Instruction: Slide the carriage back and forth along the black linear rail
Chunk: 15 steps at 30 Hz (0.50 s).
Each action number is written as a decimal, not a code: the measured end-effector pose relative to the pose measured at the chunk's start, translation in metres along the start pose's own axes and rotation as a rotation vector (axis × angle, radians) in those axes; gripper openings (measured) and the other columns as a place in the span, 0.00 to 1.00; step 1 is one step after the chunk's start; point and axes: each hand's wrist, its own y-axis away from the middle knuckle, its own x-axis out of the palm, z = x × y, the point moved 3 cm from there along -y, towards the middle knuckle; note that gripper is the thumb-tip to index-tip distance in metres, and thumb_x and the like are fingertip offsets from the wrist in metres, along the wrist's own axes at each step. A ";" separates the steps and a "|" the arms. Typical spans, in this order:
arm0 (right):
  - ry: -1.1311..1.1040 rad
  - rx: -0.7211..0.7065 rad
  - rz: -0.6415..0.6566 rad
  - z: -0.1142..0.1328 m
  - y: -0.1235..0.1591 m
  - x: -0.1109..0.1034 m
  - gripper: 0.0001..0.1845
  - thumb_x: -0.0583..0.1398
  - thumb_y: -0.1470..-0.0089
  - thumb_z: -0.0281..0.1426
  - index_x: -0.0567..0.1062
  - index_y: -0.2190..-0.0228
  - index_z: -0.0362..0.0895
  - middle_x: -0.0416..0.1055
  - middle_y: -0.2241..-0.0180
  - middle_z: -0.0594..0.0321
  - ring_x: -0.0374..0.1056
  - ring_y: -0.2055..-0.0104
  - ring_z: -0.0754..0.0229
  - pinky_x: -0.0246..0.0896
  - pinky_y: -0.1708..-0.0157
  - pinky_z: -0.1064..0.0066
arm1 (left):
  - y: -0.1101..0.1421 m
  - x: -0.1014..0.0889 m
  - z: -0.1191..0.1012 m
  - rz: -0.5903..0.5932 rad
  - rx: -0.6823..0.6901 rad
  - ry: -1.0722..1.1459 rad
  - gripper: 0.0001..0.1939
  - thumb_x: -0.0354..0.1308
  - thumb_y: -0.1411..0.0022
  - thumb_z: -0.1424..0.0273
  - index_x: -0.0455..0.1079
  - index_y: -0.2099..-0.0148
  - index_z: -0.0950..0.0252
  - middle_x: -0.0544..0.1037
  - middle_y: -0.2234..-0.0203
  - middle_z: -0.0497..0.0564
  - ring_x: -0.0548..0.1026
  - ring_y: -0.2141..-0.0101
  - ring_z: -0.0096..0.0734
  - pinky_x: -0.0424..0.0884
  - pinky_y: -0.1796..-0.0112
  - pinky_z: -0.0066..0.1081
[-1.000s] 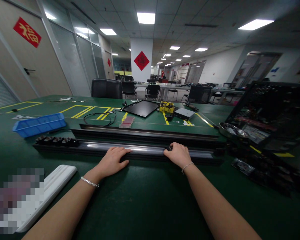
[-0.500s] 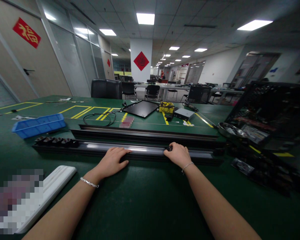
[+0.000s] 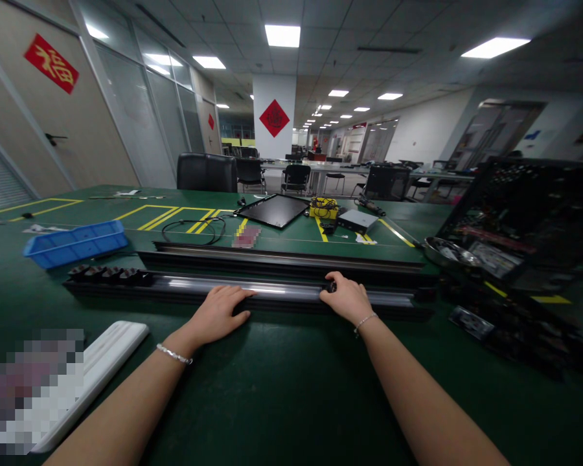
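Observation:
A long black rail (image 3: 282, 288) with a shiny inner channel lies crosswise in front of me. My left hand (image 3: 222, 313) rests on its near edge, fingers stretched out and thumb apart, gripping nothing. Farther right, my right hand (image 3: 347, 299) is closed around a small black part (image 3: 330, 285) that sits in the channel; the fingers hide most of it. Several dark blocks (image 3: 109, 275) sit in a row at the rail's left end. Just behind, a second long dark rail (image 3: 272, 261) runs alongside.
A blue bin (image 3: 75, 243) stands at the left. Nearer me lies a white slab-like object (image 3: 109, 362), partly blurred out. Dark equipment (image 3: 529, 220) and a metal bowl (image 3: 449, 251) crowd the right. Toward the back are a black panel (image 3: 274, 210) and a grey box (image 3: 357, 221).
My right hand has shifted very slightly, its fingers a little higher around the small black part. My left hand and the rails have stayed put.

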 end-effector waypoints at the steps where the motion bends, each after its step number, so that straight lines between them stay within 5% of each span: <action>1: 0.002 -0.001 0.000 0.000 0.000 0.000 0.24 0.54 0.55 0.39 0.68 0.54 0.49 0.72 0.57 0.57 0.64 0.52 0.49 0.48 0.50 0.57 | 0.000 0.000 0.000 0.001 -0.001 0.000 0.22 0.52 0.42 0.62 0.64 0.45 0.57 0.73 0.54 0.51 0.68 0.53 0.38 0.57 0.50 0.41; 15: -0.020 -0.007 -0.003 -0.003 -0.002 0.001 0.23 0.54 0.56 0.38 0.68 0.56 0.48 0.72 0.59 0.57 0.65 0.53 0.49 0.49 0.50 0.56 | 0.000 0.000 -0.001 0.003 0.011 -0.012 0.21 0.51 0.42 0.63 0.63 0.45 0.57 0.73 0.54 0.51 0.68 0.53 0.38 0.57 0.50 0.41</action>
